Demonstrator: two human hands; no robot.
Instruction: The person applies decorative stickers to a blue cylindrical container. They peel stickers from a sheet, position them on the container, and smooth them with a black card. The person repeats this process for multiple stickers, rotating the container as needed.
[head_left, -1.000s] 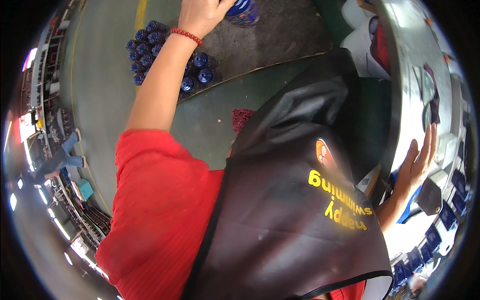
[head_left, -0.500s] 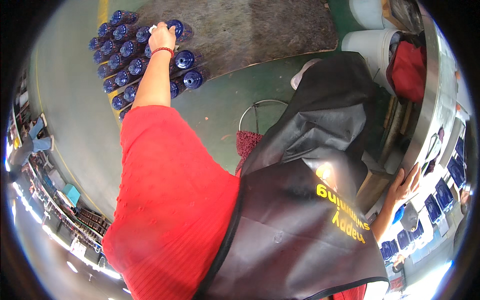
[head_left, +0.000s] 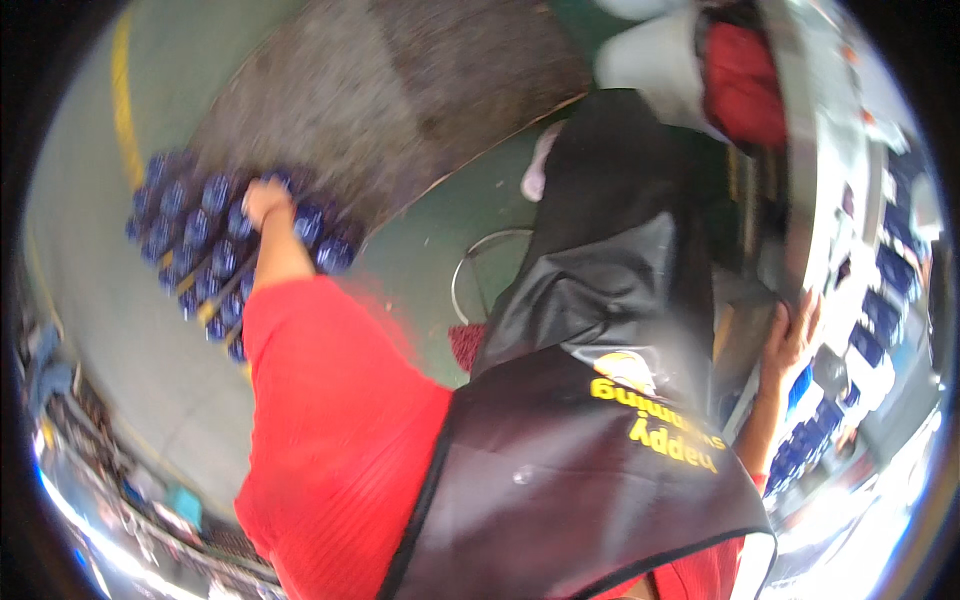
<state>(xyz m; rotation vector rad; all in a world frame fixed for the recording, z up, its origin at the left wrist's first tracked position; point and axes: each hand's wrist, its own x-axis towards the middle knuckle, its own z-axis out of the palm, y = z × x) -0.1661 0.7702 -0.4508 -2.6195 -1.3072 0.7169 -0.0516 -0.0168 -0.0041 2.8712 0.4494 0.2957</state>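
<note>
My left arm, in a red sleeve, stretches out to a cluster of dark blue, shiny cylindrical containers (head_left: 205, 225) with round tops, standing in rows on the floor. Among them, at the row edge nearest the brown board, is my left hand (head_left: 268, 200), its fingers curled. Motion blur hides what it holds, if anything. My right hand (head_left: 795, 335) rests on the edge of a metal-edged table (head_left: 808, 200) at the right, fingers stretched out, with nothing in it. A black apron (head_left: 600, 460) covers my front and legs.
A large brown board (head_left: 400, 90) lies on the green floor. Near my legs are a metal ring frame (head_left: 462, 280) and a dark red textured cover (head_left: 466, 345). White tubs (head_left: 650, 70) and a red bag (head_left: 745, 85) stand beside the table, which carries blue items (head_left: 870, 310).
My view has swung, so the containers and board sit lower and the table farther left. The left hand stays among the containers; the right hand remains on the table edge.
</note>
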